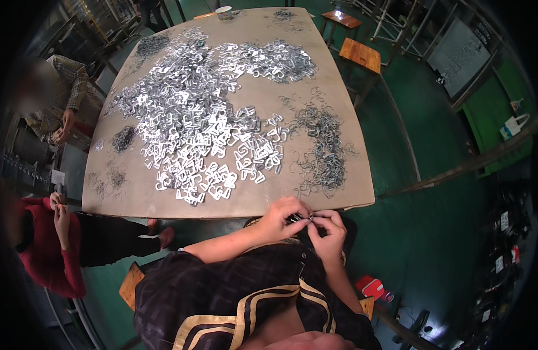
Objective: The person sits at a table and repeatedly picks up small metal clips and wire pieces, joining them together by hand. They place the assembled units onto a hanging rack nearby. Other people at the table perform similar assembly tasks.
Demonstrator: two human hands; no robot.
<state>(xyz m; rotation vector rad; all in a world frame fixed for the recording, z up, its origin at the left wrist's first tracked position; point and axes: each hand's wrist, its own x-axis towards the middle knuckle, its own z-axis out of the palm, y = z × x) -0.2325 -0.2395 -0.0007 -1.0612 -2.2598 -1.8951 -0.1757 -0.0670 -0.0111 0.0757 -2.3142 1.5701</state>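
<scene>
**Left hand [280, 216] and right hand [329, 230] meet on a small metal piece [310, 216]**

The two hands are just beyond the near edge of the tabletop [129, 195], toward its near right corner. The grip of the left hand is closed: thumb and forefinger are together on the small metal piece, and the other fingers are curled. Under these fingers something dark and shiny shows, but it is too small to tell. The grip of the right hand is also closed, with thumb and forefinger pinching at the same piece, so the fingertips of both hands almost touch. The exact shape of this piece I cannot tell.

On the tabletop, a big heap of flat silver hooks [190, 108] spreads from the far left corner to near the middle of the near edge. Along the right edge lies a looser pile of thin wire pieces [327, 146]. A cup [224, 13] stands at the far edge.
</scene>
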